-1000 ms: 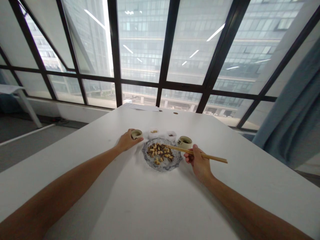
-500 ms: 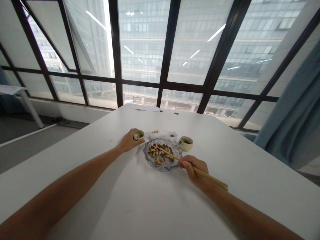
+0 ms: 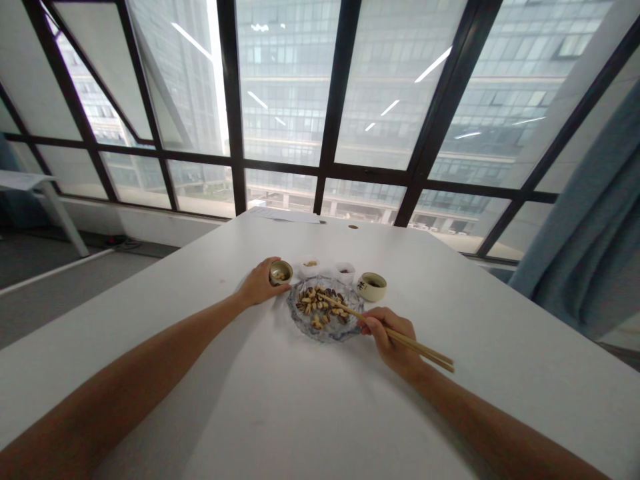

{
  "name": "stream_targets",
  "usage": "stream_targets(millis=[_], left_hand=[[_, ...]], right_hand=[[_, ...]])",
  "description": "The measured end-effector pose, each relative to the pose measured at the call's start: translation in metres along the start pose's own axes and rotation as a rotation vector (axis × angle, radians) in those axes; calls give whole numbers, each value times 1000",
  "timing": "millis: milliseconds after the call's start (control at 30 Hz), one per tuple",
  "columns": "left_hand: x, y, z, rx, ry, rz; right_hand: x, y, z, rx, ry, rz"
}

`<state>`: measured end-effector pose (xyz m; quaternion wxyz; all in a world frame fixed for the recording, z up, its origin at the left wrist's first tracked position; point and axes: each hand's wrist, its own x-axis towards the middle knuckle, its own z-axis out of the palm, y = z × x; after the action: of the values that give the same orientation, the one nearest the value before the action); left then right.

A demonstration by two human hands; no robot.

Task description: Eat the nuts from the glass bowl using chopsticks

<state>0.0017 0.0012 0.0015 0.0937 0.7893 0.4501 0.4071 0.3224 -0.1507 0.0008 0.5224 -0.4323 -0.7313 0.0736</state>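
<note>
A glass plate [image 3: 325, 331] with mixed nuts and seeds [image 3: 320, 305] sits on the white table [image 3: 300, 400]. My right hand [image 3: 391, 337] is closed on a pair of wooden chopsticks [image 3: 400, 337]; their tips reach into the nuts on the plate. My left hand [image 3: 257, 285] is wrapped round a small beige cup [image 3: 280, 271] just left of the plate, and the cup leans toward the plate. Another beige cup [image 3: 372, 286] with dark markings stands at the plate's right.
Two small white dishes [image 3: 309, 266] [image 3: 344, 271] stand behind the plate. Papers [image 3: 290, 215] lie at the table's far edge. Large windows with black frames rise beyond. A blue curtain [image 3: 590, 220] hangs at the right; another table [image 3: 30, 183] stands at the left.
My right hand swung the chopsticks from over the right cup down into the nuts, coming nearer to me. My left hand has tipped its cup slightly toward the plate.
</note>
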Motion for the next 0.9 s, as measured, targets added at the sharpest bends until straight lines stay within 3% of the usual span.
stream_targets(millis=[200,333,400,467,567,700,800,900], left_hand=[[0,0,-4,-29,-30,-219],[16,-6,-16,-3,-106,-350],[31,1,-19,86,-94,-311],[48,20,-13,199,-108,-183],[70,67,14,246,-232,26],[85,129,68,257,-470,198],[94,156,99,283,-600,262],[102,168,114,340,-690,244]], right_hand=[[5,-7,0,77,52,58],[20,-12,-6,191,184,120],[31,-11,-14,246,282,126],[44,-8,-27,272,385,131],[60,3,-52,261,480,157],[70,22,-86,247,379,225],[72,32,-103,225,355,247],[72,35,-110,225,352,271]])
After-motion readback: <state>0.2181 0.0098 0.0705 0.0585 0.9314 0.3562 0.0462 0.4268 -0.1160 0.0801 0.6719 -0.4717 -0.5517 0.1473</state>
